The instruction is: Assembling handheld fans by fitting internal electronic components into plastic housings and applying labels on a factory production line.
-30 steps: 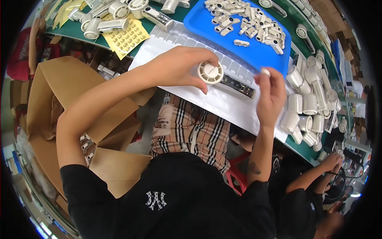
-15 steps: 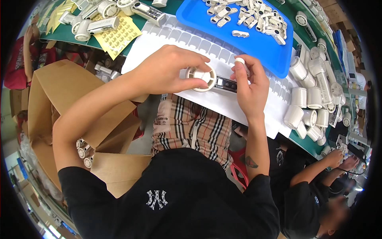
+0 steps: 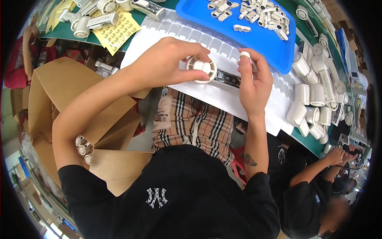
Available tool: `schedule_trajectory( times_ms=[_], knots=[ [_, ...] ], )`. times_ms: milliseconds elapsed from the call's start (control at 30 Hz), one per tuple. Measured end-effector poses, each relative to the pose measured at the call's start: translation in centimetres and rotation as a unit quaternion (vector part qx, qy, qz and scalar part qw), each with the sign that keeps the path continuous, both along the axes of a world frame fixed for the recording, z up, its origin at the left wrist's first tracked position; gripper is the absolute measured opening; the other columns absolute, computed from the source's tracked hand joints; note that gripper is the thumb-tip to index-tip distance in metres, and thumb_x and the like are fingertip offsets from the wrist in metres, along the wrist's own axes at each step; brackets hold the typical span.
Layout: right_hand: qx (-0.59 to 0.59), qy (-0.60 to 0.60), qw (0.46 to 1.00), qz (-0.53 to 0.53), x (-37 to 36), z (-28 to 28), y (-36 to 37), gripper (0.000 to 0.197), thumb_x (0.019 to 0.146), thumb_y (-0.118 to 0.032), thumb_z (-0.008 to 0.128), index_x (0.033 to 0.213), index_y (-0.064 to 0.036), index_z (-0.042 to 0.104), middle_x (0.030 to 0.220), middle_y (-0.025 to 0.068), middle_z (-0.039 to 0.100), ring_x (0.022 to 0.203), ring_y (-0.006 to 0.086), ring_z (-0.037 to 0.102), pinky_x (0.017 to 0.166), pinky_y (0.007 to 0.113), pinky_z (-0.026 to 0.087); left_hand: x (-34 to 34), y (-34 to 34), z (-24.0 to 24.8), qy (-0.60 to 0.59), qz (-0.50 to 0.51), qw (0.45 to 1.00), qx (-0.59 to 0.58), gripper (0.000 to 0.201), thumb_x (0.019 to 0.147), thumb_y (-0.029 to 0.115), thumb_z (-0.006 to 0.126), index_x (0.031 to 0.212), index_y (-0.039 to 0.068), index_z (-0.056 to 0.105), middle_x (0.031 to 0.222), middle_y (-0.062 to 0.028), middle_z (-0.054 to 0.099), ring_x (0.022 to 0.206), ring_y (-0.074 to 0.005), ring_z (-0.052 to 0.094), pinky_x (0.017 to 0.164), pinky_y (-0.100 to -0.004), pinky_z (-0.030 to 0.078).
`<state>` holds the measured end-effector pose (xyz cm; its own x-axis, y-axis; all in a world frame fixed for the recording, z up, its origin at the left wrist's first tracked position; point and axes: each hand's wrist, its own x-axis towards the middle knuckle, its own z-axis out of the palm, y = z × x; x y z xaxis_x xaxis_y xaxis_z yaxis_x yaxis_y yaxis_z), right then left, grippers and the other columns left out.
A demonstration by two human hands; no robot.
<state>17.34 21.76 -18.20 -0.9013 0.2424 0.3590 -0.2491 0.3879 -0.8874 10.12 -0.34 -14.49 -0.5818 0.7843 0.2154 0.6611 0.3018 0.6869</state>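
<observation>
A white handheld fan body (image 3: 228, 78) lies level over white paper, its handle uncovered so that dark inner parts show. Around its round head curl the thumb and fingers of my left hand (image 3: 167, 59), which grips the rim. My right hand (image 3: 256, 87) is closed by the far end of the handle and hides that end. Between its thumb and fingers is a small white rounded piece (image 3: 245, 55), mostly covered, so its exact kind is unclear.
Beyond the paper (image 3: 254, 107) lies a blue tray (image 3: 223, 32) of small white fan parts. White fan housings (image 3: 316, 95) pile up at right, more at upper left by yellow sticker sheets (image 3: 123, 34). A cardboard box (image 3: 79, 95) stands at left; a co-worker (image 3: 306, 199) sits at right.
My right hand has shifted slightly right and up with the small white piece, leaving more of the handle visible. My left hand keeps its grip on the fan body, moved slightly upward.
</observation>
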Motion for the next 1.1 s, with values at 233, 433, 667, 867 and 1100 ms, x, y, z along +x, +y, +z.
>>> schedule_trajectory(
  times_ms=[233, 433, 667, 867, 1100],
  knots=[
    [-0.019, 0.035, 0.998, 0.045, 0.2, 0.6, 0.7, 0.025, 0.096, -0.008, 0.053, 0.117, -0.0039, 0.067, 0.086, 0.0048, 0.054, 0.074, 0.0127, 0.051, 0.068, 0.025, 0.043, 0.6, 0.5, -0.2, -0.002, -0.025, 1.000, -0.007, 0.071, 0.073, 0.030, 0.083, 0.131, 0.006, 0.051, 0.123, -0.0123, 0.061, 0.110, -0.0296, 0.060, 0.092, -0.0369, 0.049],
    [0.060, 0.046, 0.994, 0.079, 1.0, 1.4, 0.6, 0.031, 0.086, -0.002, 0.064, 0.117, -0.0050, 0.068, 0.096, 0.0085, 0.062, 0.086, 0.0161, 0.059, 0.076, 0.027, 0.047, 1.5, 1.2, -2.1, 0.049, -0.011, 0.998, 0.023, 0.060, 0.073, 0.023, 0.081, 0.124, 0.005, 0.055, 0.116, -0.0129, 0.060, 0.110, -0.0319, 0.057, 0.093, -0.0397, 0.047],
    [0.154, -0.046, 0.982, 0.101, 3.0, 1.8, 0.0, 0.029, 0.080, 0.001, 0.069, 0.108, -0.0055, 0.072, 0.101, 0.0091, 0.068, 0.092, 0.0202, 0.061, 0.073, 0.028, 0.052, 1.3, 1.0, -1.8, 0.105, 0.028, 0.994, 0.000, 0.039, 0.073, 0.014, 0.074, 0.107, 0.004, 0.060, 0.105, -0.0114, 0.063, 0.100, -0.0311, 0.059, 0.086, -0.0377, 0.049],
    [0.150, -0.060, 0.982, 0.098, 3.3, 2.5, -0.4, 0.027, 0.081, 0.000, 0.070, 0.107, -0.0074, 0.073, 0.097, 0.0077, 0.063, 0.083, 0.0184, 0.061, 0.068, 0.028, 0.053, 1.8, 1.6, -2.9, 0.094, 0.024, 0.992, 0.080, 0.042, 0.071, 0.017, 0.080, 0.106, 0.005, 0.061, 0.100, -0.0101, 0.063, 0.095, -0.0305, 0.059, 0.082, -0.0368, 0.050],
    [0.232, -0.052, 0.962, 0.131, 2.8, 3.7, -0.8, 0.024, 0.079, 0.001, 0.073, 0.103, -0.0046, 0.073, 0.094, 0.0069, 0.064, 0.082, 0.0161, 0.063, 0.069, 0.027, 0.049, 1.5, 1.2, -3.4, 0.115, 0.012, 0.990, 0.084, 0.042, 0.070, 0.018, 0.081, 0.105, 0.006, 0.060, 0.097, -0.0094, 0.062, 0.092, -0.0310, 0.058, 0.079, -0.0383, 0.049]
  ],
)
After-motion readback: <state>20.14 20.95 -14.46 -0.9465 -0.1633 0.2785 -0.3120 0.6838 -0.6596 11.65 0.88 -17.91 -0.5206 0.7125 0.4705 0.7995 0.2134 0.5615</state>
